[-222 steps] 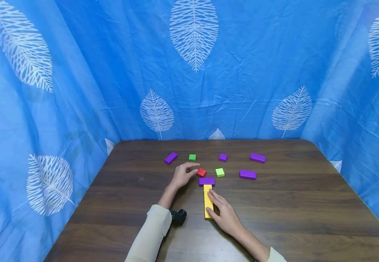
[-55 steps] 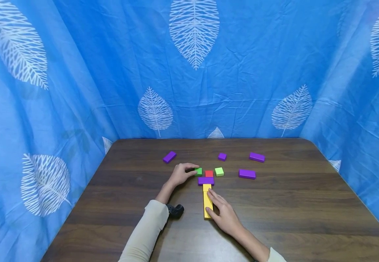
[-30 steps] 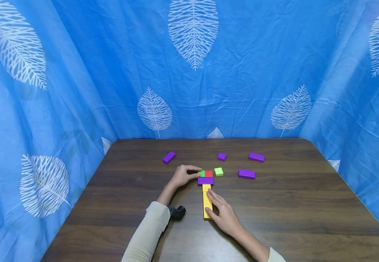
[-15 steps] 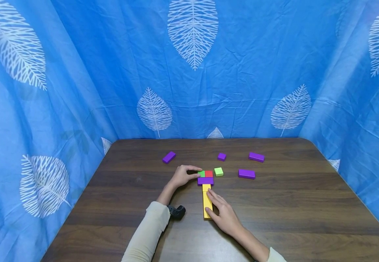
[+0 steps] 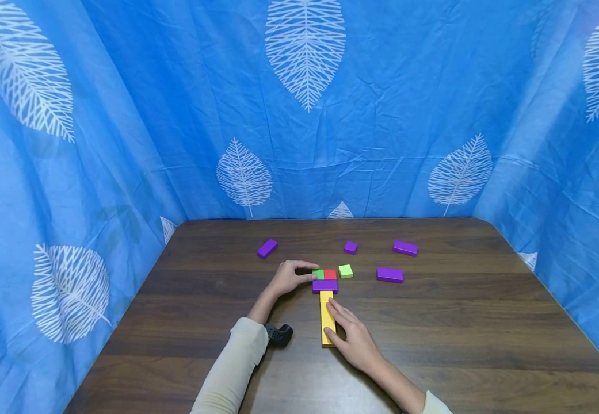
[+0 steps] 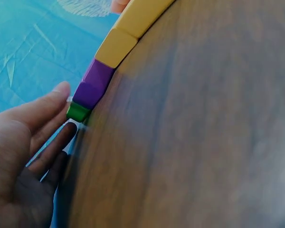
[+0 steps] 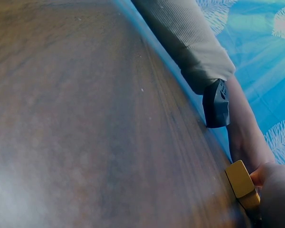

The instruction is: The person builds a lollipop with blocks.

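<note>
The green block (image 5: 320, 274) is being pinched by the left grip (image 5: 286, 279) against the red block (image 5: 330, 275), while the yellow bar (image 5: 325, 318) is being touched by the spread right grip (image 5: 353, 337), seemingly for steadiness.

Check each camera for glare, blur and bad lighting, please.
Head: the long yellow block has crisp edges, pale sheen on the table at bottom centre; left wrist: tabletop soft, pale glare at the right edge, left hand partly in dark shadow; right wrist: bright glare lower left, right hand soft and dim.
</note>
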`<state>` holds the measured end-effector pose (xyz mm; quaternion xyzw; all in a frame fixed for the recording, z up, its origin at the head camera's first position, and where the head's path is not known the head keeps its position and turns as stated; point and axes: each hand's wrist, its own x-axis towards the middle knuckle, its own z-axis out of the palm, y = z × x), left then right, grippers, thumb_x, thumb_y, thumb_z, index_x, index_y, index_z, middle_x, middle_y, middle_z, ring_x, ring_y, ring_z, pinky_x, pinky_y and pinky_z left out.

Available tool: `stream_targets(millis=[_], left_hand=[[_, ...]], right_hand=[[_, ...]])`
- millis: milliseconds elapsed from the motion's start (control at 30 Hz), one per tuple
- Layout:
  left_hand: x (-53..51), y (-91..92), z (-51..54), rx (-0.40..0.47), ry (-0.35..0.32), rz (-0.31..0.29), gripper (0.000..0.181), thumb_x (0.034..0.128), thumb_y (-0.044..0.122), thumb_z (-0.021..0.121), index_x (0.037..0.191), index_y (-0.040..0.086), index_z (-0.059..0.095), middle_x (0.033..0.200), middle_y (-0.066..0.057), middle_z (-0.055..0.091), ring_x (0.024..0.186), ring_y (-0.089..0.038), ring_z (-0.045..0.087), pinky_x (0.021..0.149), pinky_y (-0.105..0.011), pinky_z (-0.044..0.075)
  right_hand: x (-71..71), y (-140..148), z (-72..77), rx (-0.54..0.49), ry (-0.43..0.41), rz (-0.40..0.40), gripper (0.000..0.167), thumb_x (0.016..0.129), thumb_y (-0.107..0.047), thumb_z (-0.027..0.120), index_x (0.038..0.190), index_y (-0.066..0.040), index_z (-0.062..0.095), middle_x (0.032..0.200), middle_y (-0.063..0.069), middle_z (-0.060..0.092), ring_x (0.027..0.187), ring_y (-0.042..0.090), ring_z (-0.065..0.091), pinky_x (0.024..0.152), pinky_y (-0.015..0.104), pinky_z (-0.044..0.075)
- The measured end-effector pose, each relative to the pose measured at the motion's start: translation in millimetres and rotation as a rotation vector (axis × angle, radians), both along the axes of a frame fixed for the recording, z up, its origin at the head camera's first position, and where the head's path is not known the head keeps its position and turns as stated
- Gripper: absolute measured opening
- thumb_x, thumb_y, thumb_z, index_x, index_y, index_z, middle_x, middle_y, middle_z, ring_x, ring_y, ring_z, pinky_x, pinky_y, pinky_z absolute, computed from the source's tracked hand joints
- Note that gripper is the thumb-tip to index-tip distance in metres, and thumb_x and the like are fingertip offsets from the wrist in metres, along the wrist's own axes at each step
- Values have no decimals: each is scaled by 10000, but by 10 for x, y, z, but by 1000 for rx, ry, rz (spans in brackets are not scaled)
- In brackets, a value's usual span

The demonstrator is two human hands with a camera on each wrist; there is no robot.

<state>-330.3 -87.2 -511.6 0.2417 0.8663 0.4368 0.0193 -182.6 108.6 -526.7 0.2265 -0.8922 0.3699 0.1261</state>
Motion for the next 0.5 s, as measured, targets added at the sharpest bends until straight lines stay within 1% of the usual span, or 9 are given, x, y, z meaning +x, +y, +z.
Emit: stream_targets(millis=[133, 233, 267, 367, 467, 500], left_hand=[[-32, -40, 30, 37, 9, 27, 308, 850, 261, 676, 1133, 140, 676, 1115, 13, 652, 1087, -151, 566, 928, -365, 441], [-75, -95, 66, 92, 63, 84, 319, 843, 239, 686, 1133, 106, 670, 1118, -9, 652, 1072, -163, 578, 907, -351, 460], [-93, -120, 78, 114, 91, 105, 322, 838, 222, 692, 1131, 90, 668, 1119, -28, 652, 1063, -180, 584, 897, -354, 468], [-157, -219, 97, 164, 178, 196, 317, 821, 167, 710, 1120, 68, 669, 1115, -75, 651, 1040, -221, 595, 872, -368, 485], [-226, -357, 87, 180, 245, 312, 308, 804, 116, 722, 1104, 64, 677, 1123, -93, 646, 1042, -250, 591, 889, -387, 472], [-245, -407, 79, 181, 255, 354, 306, 801, 101, 724, 1101, 63, 679, 1129, -94, 642, 1050, -257, 586, 898, -394, 464]], right_hand=[[-9, 2, -12, -3, 19, 3, 516, 852, -202, 663, 1297, 7, 509, 1383, 113, 438, 1235, 285, 434, 1000, 449, 358], [-15, 0, -17, -6, 39, 3, 516, 849, -198, 665, 1292, 18, 510, 1375, 127, 445, 1226, 300, 442, 990, 460, 365], [-16, 1, -20, -6, 44, 3, 516, 849, -198, 664, 1291, 19, 509, 1374, 130, 446, 1223, 303, 444, 988, 463, 367], [-20, 0, -24, -7, 58, 3, 519, 846, -195, 666, 1289, 25, 508, 1369, 140, 448, 1216, 314, 449, 981, 470, 370], [-21, 1, -27, -6, 58, 5, 520, 845, -199, 666, 1286, 27, 510, 1370, 138, 447, 1215, 313, 450, 982, 468, 369], [-21, 1, -26, -6, 55, 6, 520, 845, -200, 666, 1286, 27, 510, 1372, 137, 445, 1216, 312, 450, 984, 466, 368]])
